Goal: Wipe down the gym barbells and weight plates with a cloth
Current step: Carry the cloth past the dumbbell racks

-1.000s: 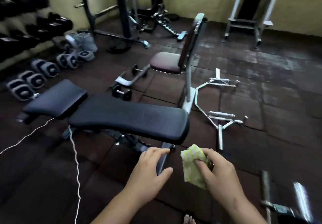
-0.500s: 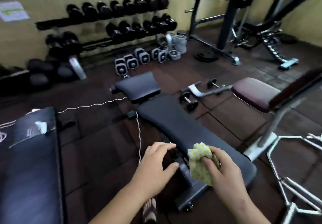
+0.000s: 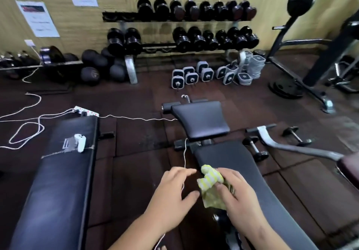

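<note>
My right hand point(image 3: 236, 193) grips a crumpled yellow-and-white cloth point(image 3: 210, 179) low in the view, above the black adjustable bench point(image 3: 229, 164). Just left of the cloth hovers my left hand point(image 3: 172, 193), fingers spread and empty. Black dumbbells fill a two-tier rack point(image 3: 182, 34) against the far wall. Grey square-ended dumbbells point(image 3: 192, 75) stand on the floor before it. A black weight plate point(image 3: 285, 89) lies flat on the floor at the right. Two small dumbbells point(image 3: 255, 148) rest beside the bench.
A second black bench point(image 3: 58, 172) runs along the left with a white controller point(image 3: 80, 142) on it. White cables point(image 3: 25, 131) and a power strip point(image 3: 86, 111) lie on the floor. Medicine balls point(image 3: 97, 65) sit by the rack. A machine frame point(image 3: 310, 55) stands right.
The view has swung left, bringing the dumbbell rack and the second bench fully into sight. My hands keep their pose, with the cloth still in the right one.
</note>
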The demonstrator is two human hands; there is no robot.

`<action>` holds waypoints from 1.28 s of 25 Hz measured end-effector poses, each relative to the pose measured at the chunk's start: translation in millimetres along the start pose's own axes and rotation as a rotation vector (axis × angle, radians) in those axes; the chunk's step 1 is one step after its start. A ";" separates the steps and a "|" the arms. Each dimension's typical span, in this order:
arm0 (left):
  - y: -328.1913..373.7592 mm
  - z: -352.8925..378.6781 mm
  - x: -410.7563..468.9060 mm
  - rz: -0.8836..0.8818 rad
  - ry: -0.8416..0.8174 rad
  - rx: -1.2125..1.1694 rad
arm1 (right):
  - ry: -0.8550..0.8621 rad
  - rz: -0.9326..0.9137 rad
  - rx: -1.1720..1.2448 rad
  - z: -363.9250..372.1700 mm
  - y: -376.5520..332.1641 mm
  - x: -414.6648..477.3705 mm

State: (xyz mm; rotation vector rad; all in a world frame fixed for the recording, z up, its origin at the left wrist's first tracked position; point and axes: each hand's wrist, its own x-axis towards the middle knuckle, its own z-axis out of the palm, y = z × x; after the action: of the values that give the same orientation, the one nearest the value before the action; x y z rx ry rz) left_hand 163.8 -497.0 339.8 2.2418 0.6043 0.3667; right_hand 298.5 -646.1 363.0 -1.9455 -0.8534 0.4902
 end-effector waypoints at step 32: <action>-261.9 -236.3 489.1 -0.326 0.248 0.089 | -0.339 0.003 0.045 174.9 -59.5 654.0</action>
State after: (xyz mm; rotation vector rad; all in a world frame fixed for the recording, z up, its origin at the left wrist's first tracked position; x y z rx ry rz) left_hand 394.1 60.2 335.1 2.1472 1.1188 0.4610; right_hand 610.0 -42.9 332.1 -1.8498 -1.0411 0.8506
